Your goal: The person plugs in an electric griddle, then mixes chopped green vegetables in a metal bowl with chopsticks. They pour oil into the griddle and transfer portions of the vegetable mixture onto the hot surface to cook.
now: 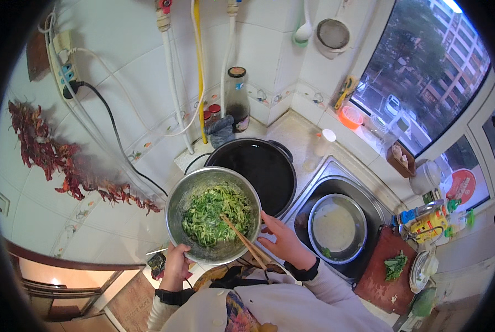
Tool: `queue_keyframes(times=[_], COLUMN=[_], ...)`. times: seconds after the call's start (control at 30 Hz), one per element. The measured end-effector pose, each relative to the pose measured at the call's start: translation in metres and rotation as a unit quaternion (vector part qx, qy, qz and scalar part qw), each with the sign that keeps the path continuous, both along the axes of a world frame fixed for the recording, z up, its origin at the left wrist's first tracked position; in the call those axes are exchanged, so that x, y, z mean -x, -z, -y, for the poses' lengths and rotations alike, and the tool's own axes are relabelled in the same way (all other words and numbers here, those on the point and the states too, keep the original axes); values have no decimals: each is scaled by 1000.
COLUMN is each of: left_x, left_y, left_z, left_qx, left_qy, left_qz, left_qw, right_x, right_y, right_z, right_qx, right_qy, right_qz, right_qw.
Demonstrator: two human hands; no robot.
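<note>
My left hand point(176, 265) grips the near rim of a steel mixing bowl point(179, 200), holding it up over the counter. The bowl is full of chopped green leaves point(215, 214) in a pale coating. My right hand point(282, 242) holds a pair of wooden chopsticks point(242, 239). Their tips reach into the greens at the middle of the bowl. Just behind the bowl sits a black wok point(261, 166) holding dark liquid.
A sink point(364, 196) at right holds a second steel bowl point(337, 227). A red cutting board point(377, 282) with a few greens lies at lower right. Dried red chillies point(53, 160) hang on the tiled wall. Bottles and jars stand behind the wok, by the window ledge.
</note>
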State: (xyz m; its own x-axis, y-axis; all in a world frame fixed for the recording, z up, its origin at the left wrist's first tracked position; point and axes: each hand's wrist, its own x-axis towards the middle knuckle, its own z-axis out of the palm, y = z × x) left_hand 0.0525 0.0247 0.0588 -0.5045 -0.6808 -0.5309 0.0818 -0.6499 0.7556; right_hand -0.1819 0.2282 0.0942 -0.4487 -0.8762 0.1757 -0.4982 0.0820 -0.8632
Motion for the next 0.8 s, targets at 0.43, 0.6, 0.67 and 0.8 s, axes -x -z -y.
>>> queue_keyframes(times=[0.43,0.6,0.67,0.8], left_x=[-7,-3,-2,-5], left_y=[6,2,3,7], left_z=[12,8,7,8], left_qx=[36,44,41,32], left_qy=[76,39,36,39], left_qz=[-31,-15,-14,-20], left_qw=[996,998,998,999], right_x=[-8,-11,-11,-12], right_y=[1,0,0,2], right_z=[-3,-5,-5,-3], right_qx=[-87,-115,-116,-112], right_qy=[-3,1,3,-1], right_qz=[74,57,56,65], right_qw=[993,992,992,992])
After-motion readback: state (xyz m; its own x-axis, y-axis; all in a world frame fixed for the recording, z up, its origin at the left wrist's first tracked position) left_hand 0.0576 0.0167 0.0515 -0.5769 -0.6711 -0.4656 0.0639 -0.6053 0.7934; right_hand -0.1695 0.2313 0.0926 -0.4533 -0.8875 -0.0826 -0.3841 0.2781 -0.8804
